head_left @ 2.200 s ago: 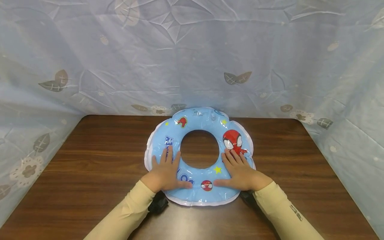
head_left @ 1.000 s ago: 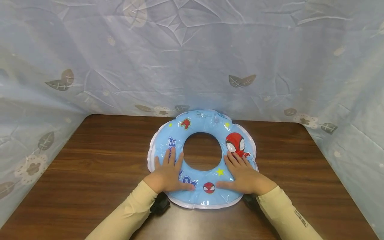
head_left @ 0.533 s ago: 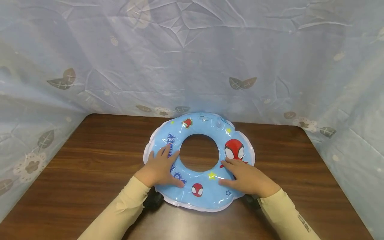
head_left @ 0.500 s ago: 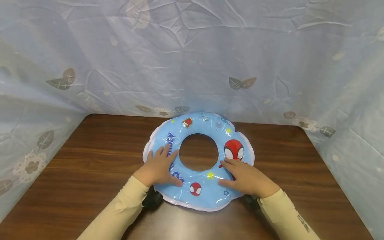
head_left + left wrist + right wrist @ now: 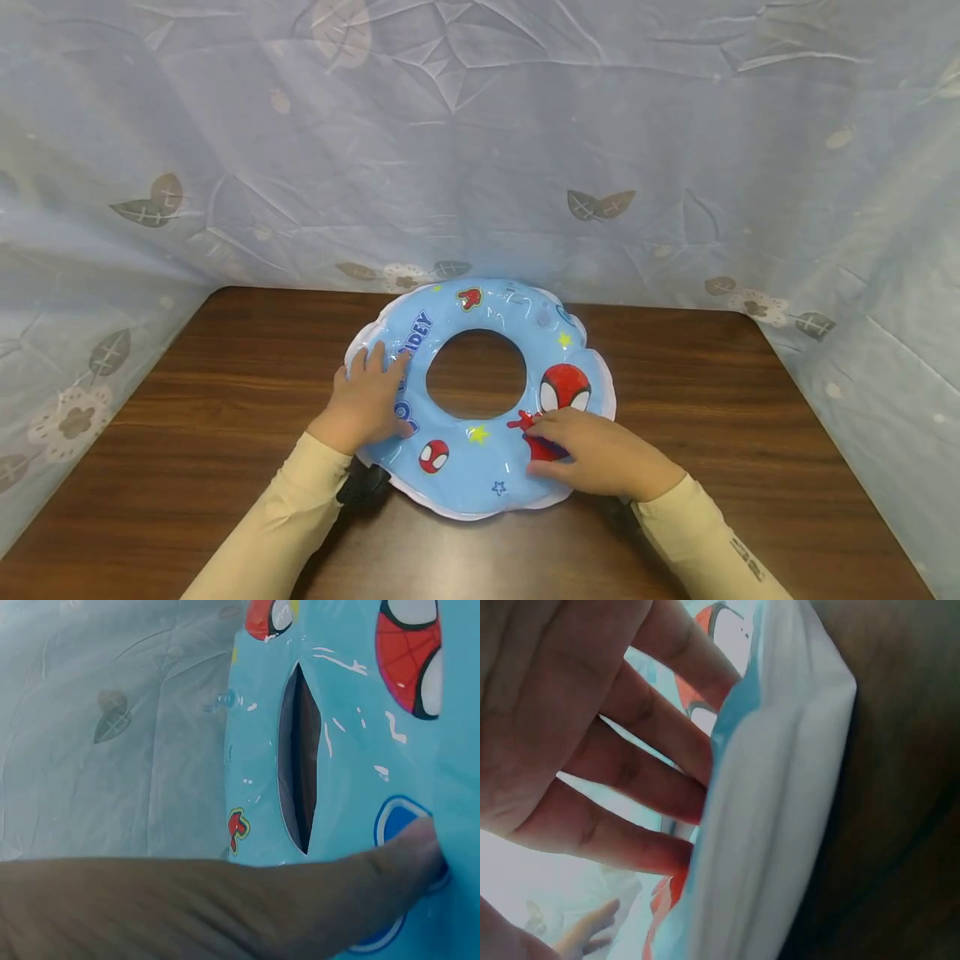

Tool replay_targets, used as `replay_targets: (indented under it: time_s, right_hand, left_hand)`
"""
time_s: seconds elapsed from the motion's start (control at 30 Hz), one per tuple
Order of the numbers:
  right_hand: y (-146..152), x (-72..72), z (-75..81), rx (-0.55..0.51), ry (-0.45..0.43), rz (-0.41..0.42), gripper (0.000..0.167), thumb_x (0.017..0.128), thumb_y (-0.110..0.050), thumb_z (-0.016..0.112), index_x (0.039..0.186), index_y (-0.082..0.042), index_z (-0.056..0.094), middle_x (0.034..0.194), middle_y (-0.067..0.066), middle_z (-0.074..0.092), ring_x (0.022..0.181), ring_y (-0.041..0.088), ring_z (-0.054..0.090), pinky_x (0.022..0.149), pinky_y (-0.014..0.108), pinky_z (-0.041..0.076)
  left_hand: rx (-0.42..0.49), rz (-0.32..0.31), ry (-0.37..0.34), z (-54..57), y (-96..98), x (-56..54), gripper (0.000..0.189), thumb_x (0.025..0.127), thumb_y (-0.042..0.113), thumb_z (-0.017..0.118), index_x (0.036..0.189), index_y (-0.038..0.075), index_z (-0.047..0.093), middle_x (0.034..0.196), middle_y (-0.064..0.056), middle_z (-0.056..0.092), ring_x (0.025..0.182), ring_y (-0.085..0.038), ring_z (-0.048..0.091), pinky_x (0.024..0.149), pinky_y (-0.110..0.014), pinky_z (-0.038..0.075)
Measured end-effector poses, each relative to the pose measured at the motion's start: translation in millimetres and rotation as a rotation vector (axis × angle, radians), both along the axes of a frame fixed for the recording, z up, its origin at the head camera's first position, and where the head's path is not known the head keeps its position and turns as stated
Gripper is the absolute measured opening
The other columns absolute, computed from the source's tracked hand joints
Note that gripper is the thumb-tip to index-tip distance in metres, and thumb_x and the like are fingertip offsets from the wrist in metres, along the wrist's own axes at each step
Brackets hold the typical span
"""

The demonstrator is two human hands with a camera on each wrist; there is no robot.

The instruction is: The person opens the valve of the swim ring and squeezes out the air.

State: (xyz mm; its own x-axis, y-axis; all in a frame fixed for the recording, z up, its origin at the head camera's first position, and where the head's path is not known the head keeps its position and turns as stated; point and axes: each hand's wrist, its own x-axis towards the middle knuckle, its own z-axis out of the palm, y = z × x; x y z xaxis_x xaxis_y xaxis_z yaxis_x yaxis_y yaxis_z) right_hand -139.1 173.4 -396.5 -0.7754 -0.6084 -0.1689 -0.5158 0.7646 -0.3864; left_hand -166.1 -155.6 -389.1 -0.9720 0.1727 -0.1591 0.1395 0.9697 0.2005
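Inflatable ring (image 5: 465,475), on the table (image 5: 712,400), has just turned clockwise and slid slightly left; likely being rotated by 2 hands. Left hand (image 5: 363,400), right hand (image 5: 607,450): grip apart, fingers on ring, nothing clamped.

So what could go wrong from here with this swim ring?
The left hand seems to rest on the shiny swim ring rather than grip it, so it might slip. The right hand is on the opposite side, so uneven pushes could twist the ring. Its far side lies near the back edge of the table, so a shove forward might press it into the curtain.
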Motion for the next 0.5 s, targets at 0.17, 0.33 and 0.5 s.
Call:
replay_targets:
  time_s: [0.17, 0.33, 0.5]
  right_hand:
    - [-4.2, 4.0, -0.3, 0.024, 0.015, 0.015, 0.066, 0.088, -0.060, 0.073, 0.138, -0.017, 0.068, 0.140, 0.004, 0.063, 0.129, 0.024, 0.057, 0.104, 0.047, 0.053]
    - [-5.7, 6.0, -1.8, 0.037, 0.043, 0.035, 0.062, 0.087, -0.058, 0.075, 0.136, -0.020, 0.070, 0.135, 0.001, 0.063, 0.122, 0.019, 0.058, 0.097, 0.042, 0.057]
    - [-7.6, 7.0, -1.2, 0.047, 0.063, 0.051, 0.063, 0.085, -0.056, 0.078, 0.136, -0.020, 0.070, 0.130, 0.000, 0.063, 0.114, 0.016, 0.058, 0.090, 0.038, 0.060]
  left_hand:
    - [0.018, 0.112, 0.038, 0.3, 1.8, 3.9, 0.099, 0.068, 0.042, 0.097, 0.139, -0.007, 0.048, 0.118, -0.031, 0.050, 0.108, -0.050, 0.053, 0.081, -0.063, 0.054]
    - [0.037, 0.085, -0.012, 1.7, 4.5, 5.0, 0.080, 0.077, 0.043, 0.091, 0.127, -0.009, 0.056, 0.108, -0.025, 0.058, 0.092, -0.041, 0.061, 0.076, -0.056, 0.059]
    - [0.092, 0.068, -0.084, 0.7, 13.1, 7.7, 0.097, 0.078, 0.071, 0.075, 0.132, -0.009, 0.059, 0.115, -0.026, 0.060, 0.093, -0.037, 0.061, 0.076, -0.050, 0.060]
